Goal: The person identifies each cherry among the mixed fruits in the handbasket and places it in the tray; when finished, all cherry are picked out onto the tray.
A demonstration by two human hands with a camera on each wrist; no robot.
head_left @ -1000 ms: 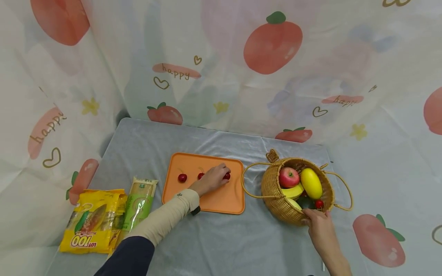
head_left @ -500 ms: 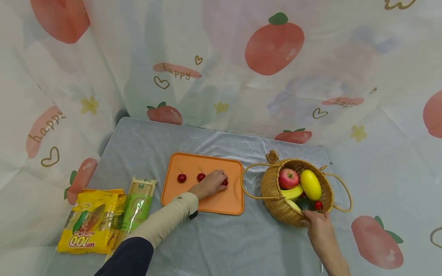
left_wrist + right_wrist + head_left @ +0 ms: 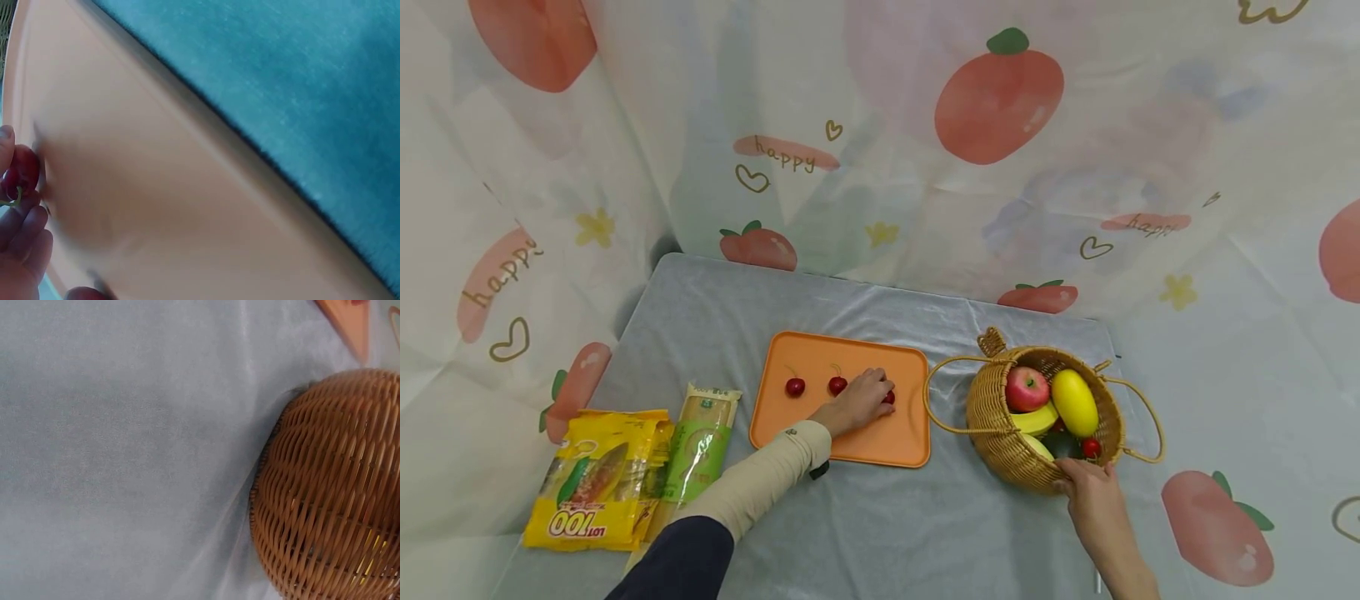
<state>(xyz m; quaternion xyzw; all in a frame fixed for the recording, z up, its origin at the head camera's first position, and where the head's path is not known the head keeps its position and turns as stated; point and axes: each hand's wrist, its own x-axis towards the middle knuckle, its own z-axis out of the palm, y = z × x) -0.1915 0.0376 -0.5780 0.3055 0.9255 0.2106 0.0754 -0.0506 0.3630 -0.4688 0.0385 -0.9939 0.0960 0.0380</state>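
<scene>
My left hand (image 3: pixel 856 403) pinches a dark red cherry (image 3: pixel 25 167) between thumb and fingers, low over the right half of an orange tray (image 3: pixel 880 446). In the left wrist view a thin green stem shows on it. Two more cherries lie on the tray to the left of that hand, one in the middle (image 3: pixel 837 385) and one further left (image 3: pixel 795 387). My right hand (image 3: pixel 1096 498) grips the near rim of a round wicker basket (image 3: pixel 1000 450). Inside the basket are a red apple (image 3: pixel 1027 388), a yellow oval fruit (image 3: pixel 1075 402), a banana (image 3: pixel 1034 419) and a small red fruit (image 3: pixel 1091 447).
A yellow snack bag (image 3: pixel 591 483) and a green and clear packet (image 3: pixel 700 442) lie at the table's left. The basket's left loop handle (image 3: pixel 927 400) reaches the tray's right edge. A grey cloth (image 3: pixel 880 533) covers the table; a printed curtain (image 3: pixel 880 192) hangs behind.
My left hand has drawn slightly nearer to me over the tray, the cherry with it, and the middle cherry shows more fully. My right hand stays on the basket rim.
</scene>
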